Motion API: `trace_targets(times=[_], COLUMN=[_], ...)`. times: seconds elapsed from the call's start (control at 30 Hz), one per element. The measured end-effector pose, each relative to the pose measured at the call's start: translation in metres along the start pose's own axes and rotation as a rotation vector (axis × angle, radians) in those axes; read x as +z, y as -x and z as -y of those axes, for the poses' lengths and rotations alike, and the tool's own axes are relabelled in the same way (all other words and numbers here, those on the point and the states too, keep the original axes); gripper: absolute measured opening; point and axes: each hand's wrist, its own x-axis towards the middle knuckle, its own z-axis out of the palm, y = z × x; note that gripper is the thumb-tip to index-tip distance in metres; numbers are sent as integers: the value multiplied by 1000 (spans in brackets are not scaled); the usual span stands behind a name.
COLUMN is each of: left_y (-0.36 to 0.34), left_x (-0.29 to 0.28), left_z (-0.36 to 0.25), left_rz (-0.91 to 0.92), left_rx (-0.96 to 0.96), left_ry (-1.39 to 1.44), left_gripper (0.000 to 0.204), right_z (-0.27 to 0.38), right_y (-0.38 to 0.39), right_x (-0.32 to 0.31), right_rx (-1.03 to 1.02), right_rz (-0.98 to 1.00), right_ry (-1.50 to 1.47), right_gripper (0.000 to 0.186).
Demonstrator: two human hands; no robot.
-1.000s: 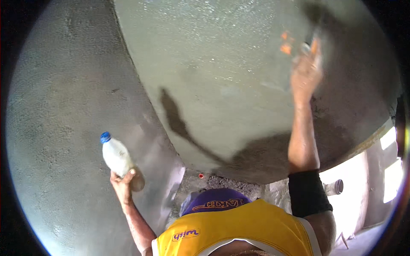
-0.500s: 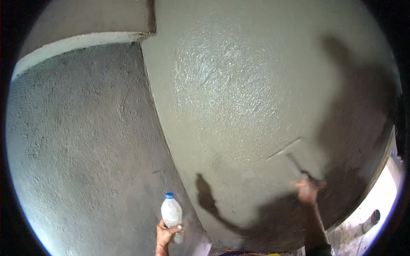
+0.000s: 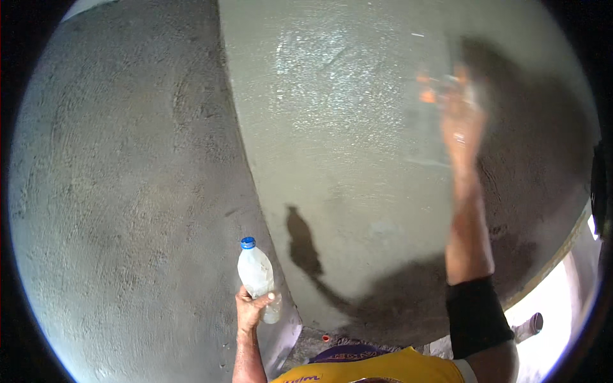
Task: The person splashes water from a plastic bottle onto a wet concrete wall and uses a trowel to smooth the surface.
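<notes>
My left hand (image 3: pixel 249 309) is wrapped round the lower part of a cloudy plastic bottle (image 3: pixel 255 269) with a blue cap. The bottle stands nearly upright in front of the darker wall section. Up on the right, my right hand (image 3: pixel 462 124) is smeared by motion, its arm stretched upward. It grips a plastering trowel, whose blade (image 3: pixel 426 143) shows only as a faint, blurred outline against the wet, smooth grey plaster (image 3: pixel 338 127). Bright, wet shine covers the plaster left of this hand.
A rough, darker grey wall section (image 3: pixel 140 191) meets the wet plaster at a long vertical joint. Shadows of me and the bottle fall on the plaster. At lower right a pipe end (image 3: pixel 530 327) juts out near a bright opening.
My right hand has swept the trowel upward along the plaster from lower right. My left hand and the bottle sit higher in view, and the view has tipped downward, showing more of my clothing.
</notes>
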Motion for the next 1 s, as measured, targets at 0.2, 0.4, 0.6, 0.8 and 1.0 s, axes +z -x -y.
trace_targets(times=[0.2,0.4,0.6,0.8,1.0], left_y=[-8,0,12,21,23], left_x=[-15,-34,-80,-70,-85], left_z=[-6,-8,-22,-68,-44], left_rz=[87,122,155,39,2], left_rx=[-35,-36,-142,61,91], left_ry=[-17,-81,-90,-85,-59], left_gripper=[55,77,59,54,61], right_z=[37,-62,-238,-197,-133], right_y=[120,228,184,-62,-183], right_x=[85,-29,-175,-250,-281], right_rx=[-331,-187,-131,-226,159], right_rz=[437,956,476,88,-445], right_ry=[-313,361,840,1417,268], right_gripper=[35,47,53,61,38])
